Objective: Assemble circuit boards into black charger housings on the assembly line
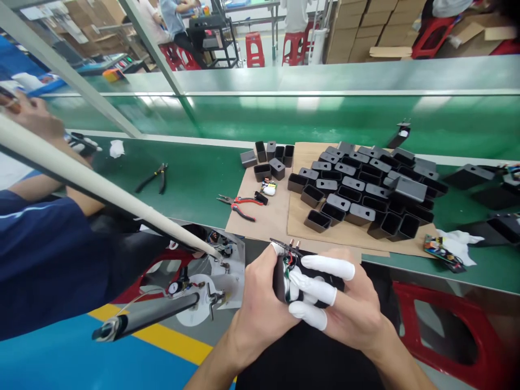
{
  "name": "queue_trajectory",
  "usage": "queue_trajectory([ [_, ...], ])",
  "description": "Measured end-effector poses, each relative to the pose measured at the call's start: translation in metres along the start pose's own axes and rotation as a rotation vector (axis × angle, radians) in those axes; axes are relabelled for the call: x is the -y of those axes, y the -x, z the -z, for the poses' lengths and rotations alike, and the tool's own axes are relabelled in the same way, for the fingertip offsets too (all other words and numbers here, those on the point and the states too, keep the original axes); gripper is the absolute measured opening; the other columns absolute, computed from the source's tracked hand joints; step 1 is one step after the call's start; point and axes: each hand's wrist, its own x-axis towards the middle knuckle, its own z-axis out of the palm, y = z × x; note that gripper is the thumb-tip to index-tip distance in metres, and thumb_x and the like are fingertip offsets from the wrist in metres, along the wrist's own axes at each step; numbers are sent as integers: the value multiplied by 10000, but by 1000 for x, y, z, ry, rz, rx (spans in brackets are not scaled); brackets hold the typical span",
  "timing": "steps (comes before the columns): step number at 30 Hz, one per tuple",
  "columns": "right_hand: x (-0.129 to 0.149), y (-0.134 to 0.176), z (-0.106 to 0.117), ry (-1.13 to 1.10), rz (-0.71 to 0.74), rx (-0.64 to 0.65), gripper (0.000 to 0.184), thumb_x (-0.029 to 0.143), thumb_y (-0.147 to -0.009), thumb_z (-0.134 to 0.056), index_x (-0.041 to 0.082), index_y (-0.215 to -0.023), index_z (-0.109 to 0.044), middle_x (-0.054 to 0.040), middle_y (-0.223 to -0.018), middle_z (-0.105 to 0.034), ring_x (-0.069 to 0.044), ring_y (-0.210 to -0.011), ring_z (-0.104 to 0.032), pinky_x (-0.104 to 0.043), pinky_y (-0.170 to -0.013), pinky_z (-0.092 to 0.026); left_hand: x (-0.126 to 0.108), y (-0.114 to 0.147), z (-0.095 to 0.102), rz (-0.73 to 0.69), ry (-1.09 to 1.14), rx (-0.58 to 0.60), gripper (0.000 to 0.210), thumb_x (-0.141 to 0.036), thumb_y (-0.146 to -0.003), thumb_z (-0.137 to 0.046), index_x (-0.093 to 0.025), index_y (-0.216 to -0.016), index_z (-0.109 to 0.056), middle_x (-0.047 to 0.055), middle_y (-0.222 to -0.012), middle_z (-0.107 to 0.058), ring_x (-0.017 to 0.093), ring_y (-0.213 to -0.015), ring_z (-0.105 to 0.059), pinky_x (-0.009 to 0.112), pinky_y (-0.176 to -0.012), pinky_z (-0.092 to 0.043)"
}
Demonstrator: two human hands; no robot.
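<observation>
Close to my body, my left hand [262, 287] is closed round a black power adapter housing [279, 279]. Two metal plug pins, red wires and a green and white insert show at its upper end. My right hand [349, 298] wears white finger cots and grips the same adapter from the right, fingers bent over the insert. These fingers hide much of the adapter. Beyond my hands, many black housings [353, 187] stand packed on a cardboard sheet [294, 219]. Red-handled pliers [239, 206] lie to the left, near a small component [268, 188].
A circuit board [442, 252] rests beside white tissue [461, 246] at right. One adapter with pins [400, 134] lies on the green conveyor [325, 119]. Black-handled pliers [154, 177] lie at left. A co-worker's arm [49, 130] and a slanted pole [122, 187] occupy the left side.
</observation>
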Motion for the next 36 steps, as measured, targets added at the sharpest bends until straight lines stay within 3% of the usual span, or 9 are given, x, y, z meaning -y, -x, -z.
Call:
queue_trajectory([
  [7,3,13,8,-30,-89,-80,363,317,-953,-813,221,-1291,-726,-149,-1214,-721,-279,-1036,-720,-433,-787,-665,-8,3,-16,-17,1,-36,389,-230,-677,-861,-235,-929,-564,-30,-831,-648,145,-690,-542,268,-628,-457],
  [12,-9,23,-2,-28,-115,-43,319,280,-939,-794,231,-1252,-757,-151,-1268,-707,-274,-1010,-725,-421,-789,-661,14,4,-24,69,29,-2,413,-238,-740,-864,-247,-1025,-565,-24,-883,-645,149,-736,-574,265,-654,-485],
  [16,-25,26,-12,-116,-263,-35,357,252,-968,-751,243,-1322,-703,-127,-1281,-679,-260,-1097,-732,-410,-903,-655,51,-6,-26,119,185,46,614,-298,-854,-825,-263,-1350,-466,72,-1224,-679,216,-1088,-680,348,-980,-569],
  [19,-35,13,-13,-135,-331,-20,314,246,-993,-730,270,-1303,-692,-103,-1300,-673,-258,-1182,-705,-419,-984,-618,79,-24,-22,84,245,-5,594,-375,-934,-770,-266,-1415,-439,113,-1376,-623,255,-1307,-621,413,-1151,-501],
  [22,-52,-21,-14,-43,-339,33,222,263,-1027,-690,266,-1250,-697,-88,-1254,-692,-262,-1176,-683,-432,-1010,-571,97,-46,-18,3,82,-121,567,-397,-927,-787,-276,-1412,-519,112,-1406,-588,297,-1359,-561,495,-1206,-439],
  [26,-94,-90,-34,282,-309,386,175,224,-1073,-560,200,-1193,-685,-97,-1145,-714,-266,-1068,-684,-408,-944,-539,111,-66,-16,-32,-95,-316,488,-354,-866,-842,-243,-1288,-624,113,-1289,-638,331,-1276,-582,548,-1159,-450],
  [29,-128,-133,-68,449,-95,775,314,38,-1004,-512,162,-1247,-667,-119,-1206,-704,-247,-1116,-689,-340,-912,-516,116,-69,-19,45,-98,-390,491,-341,-870,-828,-238,-1304,-624,123,-1271,-674,345,-1251,-618,567,-1124,-474],
  [33,-152,-157,-111,464,103,987,337,-5,-910,-637,186,-1179,-708,-94,-1197,-721,-236,-1068,-706,-321,-869,-506,121,-67,-19,2,-76,-453,505,-342,-913,-777,-235,-1368,-587,143,-1329,-658,344,-1292,-626,567,-1135,-484],
  [36,-158,-161,-127,490,209,1079,414,48,-848,-749,188,-1234,-698,-93,-1250,-713,-268,-1132,-689,-342,-868,-509,122,-61,-17,-42,-102,-513,558,-374,-891,-811,-225,-1369,-563,152,-1345,-624,352,-1289,-623,565,-1126,-494],
])
